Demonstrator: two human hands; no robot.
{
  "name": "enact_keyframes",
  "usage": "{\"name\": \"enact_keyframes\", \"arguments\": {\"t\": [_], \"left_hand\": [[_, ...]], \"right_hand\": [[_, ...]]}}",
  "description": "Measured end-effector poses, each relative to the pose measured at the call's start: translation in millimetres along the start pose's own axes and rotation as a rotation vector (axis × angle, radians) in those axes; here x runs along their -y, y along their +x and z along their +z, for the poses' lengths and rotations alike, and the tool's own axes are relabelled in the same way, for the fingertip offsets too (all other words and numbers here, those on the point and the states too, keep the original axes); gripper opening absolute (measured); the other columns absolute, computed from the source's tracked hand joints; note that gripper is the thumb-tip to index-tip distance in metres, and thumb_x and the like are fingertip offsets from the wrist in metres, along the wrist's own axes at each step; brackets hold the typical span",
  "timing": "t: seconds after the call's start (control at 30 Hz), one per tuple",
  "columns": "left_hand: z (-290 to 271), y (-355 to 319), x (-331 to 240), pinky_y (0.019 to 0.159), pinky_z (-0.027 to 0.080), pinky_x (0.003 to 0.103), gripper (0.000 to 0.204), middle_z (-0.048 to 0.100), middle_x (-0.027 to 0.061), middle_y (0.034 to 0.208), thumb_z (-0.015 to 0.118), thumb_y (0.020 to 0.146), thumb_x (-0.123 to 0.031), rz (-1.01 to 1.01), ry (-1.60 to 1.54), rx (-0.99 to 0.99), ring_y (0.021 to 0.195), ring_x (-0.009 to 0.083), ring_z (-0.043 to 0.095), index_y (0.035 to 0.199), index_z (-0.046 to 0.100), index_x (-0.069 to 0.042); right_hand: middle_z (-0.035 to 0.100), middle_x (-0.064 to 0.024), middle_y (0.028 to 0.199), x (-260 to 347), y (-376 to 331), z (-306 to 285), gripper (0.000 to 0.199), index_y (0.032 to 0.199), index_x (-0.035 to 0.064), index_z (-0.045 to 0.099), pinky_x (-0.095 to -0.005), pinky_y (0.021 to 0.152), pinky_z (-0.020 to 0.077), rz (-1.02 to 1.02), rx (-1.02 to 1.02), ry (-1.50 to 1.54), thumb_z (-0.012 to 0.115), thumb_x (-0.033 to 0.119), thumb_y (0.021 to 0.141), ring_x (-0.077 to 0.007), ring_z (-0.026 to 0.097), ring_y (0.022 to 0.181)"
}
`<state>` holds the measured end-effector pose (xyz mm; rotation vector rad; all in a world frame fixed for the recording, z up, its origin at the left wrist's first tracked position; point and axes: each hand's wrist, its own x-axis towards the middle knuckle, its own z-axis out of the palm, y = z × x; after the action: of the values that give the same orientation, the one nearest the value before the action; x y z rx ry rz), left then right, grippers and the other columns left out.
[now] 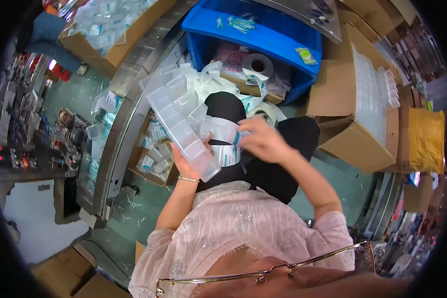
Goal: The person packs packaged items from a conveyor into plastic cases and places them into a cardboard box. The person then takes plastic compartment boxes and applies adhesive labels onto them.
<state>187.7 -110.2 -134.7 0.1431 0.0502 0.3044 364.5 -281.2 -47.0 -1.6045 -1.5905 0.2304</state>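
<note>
My left hand point(186, 164) grips a long clear plastic tray point(176, 124) divided into a row of compartments. It slants up and left over my left leg; part of the hand is hidden behind it. Across my thigh lies a translucent strip point(222, 129) with a teal-printed label at its right end. My right hand point(264, 140), slightly blurred, has its fingers closed on that end. Below the strip, a white and teal label point(226, 155) rests on the dark trouser leg.
Ahead sits a blue plastic bin point(253, 30), with a white label roll point(257, 64) and crumpled backing paper point(203, 82) nearby. An open carton of clear trays point(333, 94) stands right. To the left are a metal conveyor edge point(116, 139) and a small carton of labelled containers point(156, 154).
</note>
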Motion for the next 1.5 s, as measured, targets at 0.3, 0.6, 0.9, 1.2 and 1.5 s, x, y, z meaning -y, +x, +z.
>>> {"name": "enact_keyframes", "arguments": {"t": [0.3,0.6,0.9,1.2,1.5], "left_hand": [[-26.5,21.1,-20.3,0.066,0.042,0.032,0.071,0.044,0.0223,0.122,0.045,0.072,-0.069,-0.010,-0.019,-0.010,0.074,0.0191,0.051,0.121,0.050,-0.017],[-35.3,35.3,-24.0,0.077,0.045,0.040,0.074,0.045,0.0264,0.120,0.043,0.074,-0.069,-0.067,-0.083,0.046,0.079,0.0214,0.054,0.124,0.046,-0.014],[-8.4,40.4,-60.3,0.077,0.047,0.048,0.063,0.051,0.0202,0.115,0.041,0.083,-0.055,0.153,0.269,-0.364,0.087,0.0314,0.059,0.124,0.042,-0.007],[78.1,55.6,-1.2,0.091,0.034,0.031,0.046,0.048,0.0082,0.114,0.051,0.086,-0.027,0.314,0.854,-0.326,0.107,0.0163,0.044,0.124,0.037,-0.004],[49.8,63.1,11.6,0.094,0.030,0.031,0.051,0.039,0.0124,0.120,0.052,0.085,-0.034,0.224,0.918,-0.399,0.111,0.0186,0.037,0.121,0.038,-0.001]], "right_hand": [[0.043,-0.0037,0.127,-17.5,30.4,58.5,0.022,0.087,0.0185,0.067,-0.0637,0.098,0.0144,0.086,0.210,-0.220,0.068,0.012,0.066,-0.0255,0.023,0.130],[0.050,-0.0015,0.116,-14.5,7.8,59.8,0.012,0.075,0.0137,0.062,-0.0621,0.100,0.0126,0.018,0.132,-0.216,0.067,0.010,0.065,-0.0244,0.035,0.122],[0.059,-0.0099,0.097,57.8,-67.7,28.5,0.012,0.077,0.0050,0.062,-0.0470,0.096,0.0326,0.165,-0.351,0.157,0.068,0.001,0.067,-0.0292,0.054,0.100],[0.047,-0.0109,0.093,31.8,19.5,59.3,0.022,0.096,0.0003,0.044,-0.0245,0.077,0.0387,0.242,-0.691,0.182,0.055,-0.006,0.077,-0.0160,0.048,0.085],[0.049,-0.0165,0.093,29.3,30.1,71.3,0.036,0.095,0.0005,0.048,-0.0350,0.074,0.0402,0.221,-0.619,-0.071,0.070,0.009,0.068,-0.0304,0.049,0.085]]}}
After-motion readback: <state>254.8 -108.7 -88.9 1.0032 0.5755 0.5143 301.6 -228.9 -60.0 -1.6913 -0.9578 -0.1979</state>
